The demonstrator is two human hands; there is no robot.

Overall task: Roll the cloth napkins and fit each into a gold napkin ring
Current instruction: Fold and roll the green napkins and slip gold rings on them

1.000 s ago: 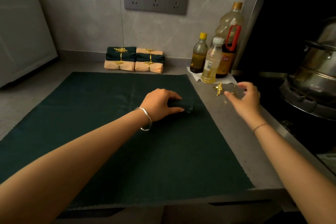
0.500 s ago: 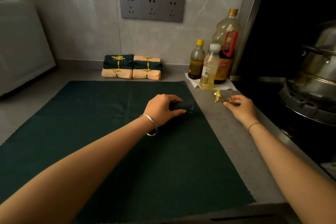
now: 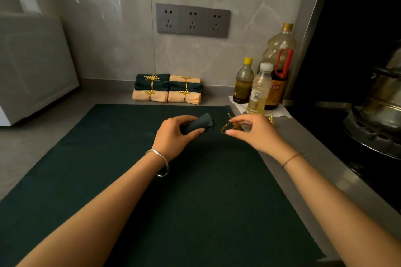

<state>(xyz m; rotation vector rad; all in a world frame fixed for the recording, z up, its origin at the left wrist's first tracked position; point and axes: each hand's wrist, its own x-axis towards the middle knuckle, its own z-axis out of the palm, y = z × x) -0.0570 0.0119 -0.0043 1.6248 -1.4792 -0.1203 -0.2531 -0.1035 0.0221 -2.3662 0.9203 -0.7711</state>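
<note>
The person's left hand [image 3: 173, 134] held a rolled dark green napkin [image 3: 198, 123]. Its fingers [image 3: 184, 117] were curled round the roll, and the thumb pressed on the near side. One end of the roll stuck out past the hand and pointed to the right. The roll was over the far part of a big green cloth [image 3: 152, 201] that lay flat on the grey table [image 3: 32, 136].

The right hand [image 3: 256, 134] pinched a gold napkin ring [image 3: 226, 128] between its thumb and the tips of its fingers [image 3: 240, 118]. The ring was just beside the free end of the roll. It was not on the roll yet.

At the back, by the wall, sat a pile of finished napkins [image 3: 167, 89]. Some were green and some were peach, and each had a gold ring with a leaf on it. To the right stood three bottles [image 3: 258, 91] on a white paper. A bit of another gold thing [image 3: 271, 119] peeked out behind the right hand, but I could not tell what it was. A shiny pot [image 3: 382, 102] sat on the stove at the far right. A grey socket plate [image 3: 193, 20] was on the wall. The left wrist wore a silver bangle [image 3: 161, 162].
</note>
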